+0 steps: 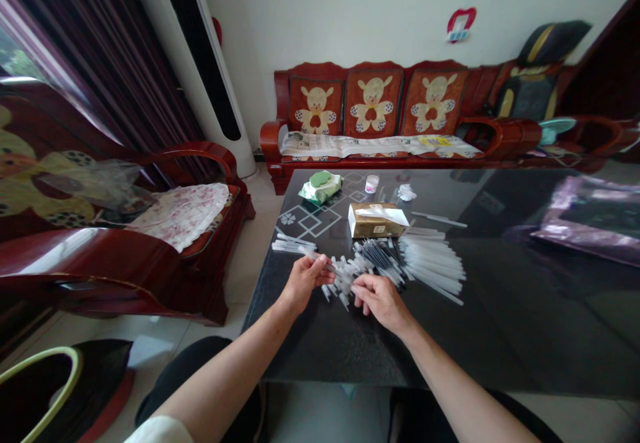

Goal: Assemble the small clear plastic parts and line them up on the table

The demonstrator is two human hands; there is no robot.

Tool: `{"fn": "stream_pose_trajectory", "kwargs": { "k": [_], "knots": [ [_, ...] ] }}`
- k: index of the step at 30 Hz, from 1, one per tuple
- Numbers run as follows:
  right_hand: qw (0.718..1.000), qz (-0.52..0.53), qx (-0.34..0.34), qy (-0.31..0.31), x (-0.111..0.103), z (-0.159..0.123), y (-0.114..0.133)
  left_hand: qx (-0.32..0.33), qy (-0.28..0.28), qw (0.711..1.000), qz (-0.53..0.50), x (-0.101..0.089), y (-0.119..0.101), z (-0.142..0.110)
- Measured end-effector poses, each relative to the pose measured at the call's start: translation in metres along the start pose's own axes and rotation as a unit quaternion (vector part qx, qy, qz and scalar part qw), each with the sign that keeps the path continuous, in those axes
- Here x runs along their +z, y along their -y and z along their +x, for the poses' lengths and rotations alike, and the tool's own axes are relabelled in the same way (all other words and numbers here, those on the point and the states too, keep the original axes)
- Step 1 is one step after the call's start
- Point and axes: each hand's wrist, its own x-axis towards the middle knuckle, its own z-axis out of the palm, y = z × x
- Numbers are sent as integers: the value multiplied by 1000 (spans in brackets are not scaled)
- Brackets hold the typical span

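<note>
My left hand (306,281) is closed around a slim translucent tube (314,255), which points up and to the left. Fingers bent together, my right hand (379,298) is at the near edge of a heap of short, whitish translucent pieces (345,271); anything in its fingertips is too small to make out. Thin dark rods (379,256) with pale ends lie just beyond that hand. To their right, many long translucent tubes (434,259) are fanned out on the black table (475,336). A small stack of similar tubes (293,243) lies left of my left hand.
Behind the rods stands a gold tissue box (377,221). Farther back are a green wipes pack (321,188), a small white tub (371,184) and a crumpled white tissue (407,192). A shiny purple package (593,219) lies at the right. A wooden armchair (200,283) stands left of the table.
</note>
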Motion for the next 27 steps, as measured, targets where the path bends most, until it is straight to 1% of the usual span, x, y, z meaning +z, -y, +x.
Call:
{"fn": "stream_pose_trajectory", "kwargs": {
  "k": [3,6,9,11,13,16,17,19,22,25,27],
  "knots": [
    [1000,-2,-1,-11,-10,0,-3,25,-24,999,-15,-11,-9,8],
    [1000,-4,4,-29,-22,0,-8,58,-77,994,-48,-27,-26,16],
    [998,-12,26,-60,-36,1,-13,89,-139,983,-76,-40,-42,19],
    [994,-21,45,-93,-48,2,-15,98,-154,980,-80,-43,-46,19],
    [988,-35,64,-140,-63,2,-18,96,-146,982,-74,-43,-44,18],
    [971,-71,90,-208,-84,1,-24,78,-109,990,-51,-37,-35,16],
    [966,-88,96,-222,-90,0,-26,71,-96,992,-41,-35,-31,16],
    [959,-134,99,-230,-97,-1,-31,56,-78,995,-22,-32,-26,15],
    [944,-227,100,-219,-97,0,-35,30,-60,998,-2,-28,-19,13],
    [916,-324,109,-211,-89,3,-31,4,-22,1000,13,-23,-11,10],
    [902,-358,102,-220,-81,4,-25,-8,8,1000,16,-18,-6,8]
  ]
}}
